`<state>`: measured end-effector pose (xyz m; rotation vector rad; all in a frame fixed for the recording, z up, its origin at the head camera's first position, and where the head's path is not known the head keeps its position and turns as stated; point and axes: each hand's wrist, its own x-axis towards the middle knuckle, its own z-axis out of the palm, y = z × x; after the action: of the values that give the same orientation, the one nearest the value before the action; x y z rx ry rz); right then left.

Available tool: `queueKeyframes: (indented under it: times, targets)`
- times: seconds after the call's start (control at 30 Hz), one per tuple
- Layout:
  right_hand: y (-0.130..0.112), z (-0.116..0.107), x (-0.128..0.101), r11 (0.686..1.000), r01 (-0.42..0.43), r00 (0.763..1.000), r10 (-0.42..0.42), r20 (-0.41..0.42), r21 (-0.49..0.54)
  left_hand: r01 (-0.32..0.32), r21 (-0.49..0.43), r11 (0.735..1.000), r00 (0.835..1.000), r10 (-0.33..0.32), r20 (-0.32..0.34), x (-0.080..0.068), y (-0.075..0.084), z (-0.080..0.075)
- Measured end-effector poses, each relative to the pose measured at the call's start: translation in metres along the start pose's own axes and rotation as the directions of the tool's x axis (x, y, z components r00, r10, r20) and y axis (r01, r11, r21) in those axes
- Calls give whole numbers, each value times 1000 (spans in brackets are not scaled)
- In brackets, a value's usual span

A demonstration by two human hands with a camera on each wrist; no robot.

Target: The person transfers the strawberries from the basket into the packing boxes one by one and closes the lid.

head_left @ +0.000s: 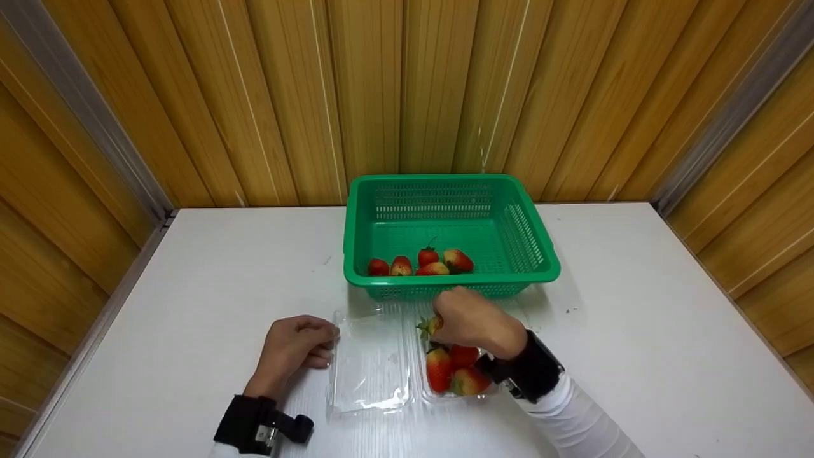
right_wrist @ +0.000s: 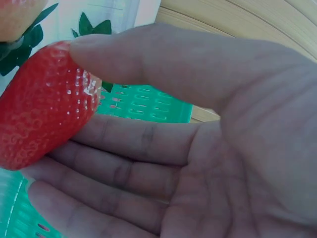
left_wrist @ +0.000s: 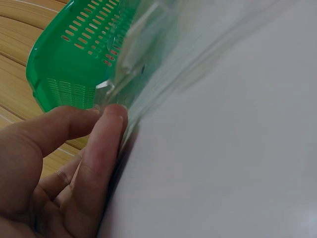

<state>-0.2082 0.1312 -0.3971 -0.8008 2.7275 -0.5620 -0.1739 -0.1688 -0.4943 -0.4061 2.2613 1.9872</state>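
Note:
My left hand (head_left: 299, 346) pinches the outer edge of a clear plastic clamshell lid (head_left: 372, 362) between thumb and fingers; the left wrist view shows the film edge at the fingertips. My right hand (head_left: 474, 321) is over the clamshell's other half, gripping a strawberry (head_left: 435, 325) whose green leaves stick out to the left of the fingers. In the right wrist view, its leaves (right_wrist: 91, 25) show behind the thumb and most of its body is hidden. Several strawberries sit in the clamshell below, including a pale-topped one (head_left: 439, 369) and a red one (right_wrist: 49, 104) close to the fingers.
A green perforated basket (head_left: 451, 278) stands just behind the clamshell, with several strawberries (head_left: 458, 261) along its near side. The white table (head_left: 210, 286) is bounded by wood-patterned panels (head_left: 426, 89) at the back and sides.

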Motion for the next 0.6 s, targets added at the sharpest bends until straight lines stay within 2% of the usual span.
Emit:
queueKeyframes:
  times: [0.2, 0.43, 0.6]
  targets:
    - [2, 2, 2, 1000, 17, 1000, -17, 8, -13, -3, 13, 1000, 1000, 3, 3, 0, -1, 0]
    - [2, 4, 3, 999, -35, 999, 35, 32, -13, -9, 21, 1000, 1000, 9, 3, 1, -2, 0]
    - [3, 7, 4, 999, -40, 998, 41, 45, -22, -7, 11, 1000, 1000, 7, 6, 1, -2, -1]
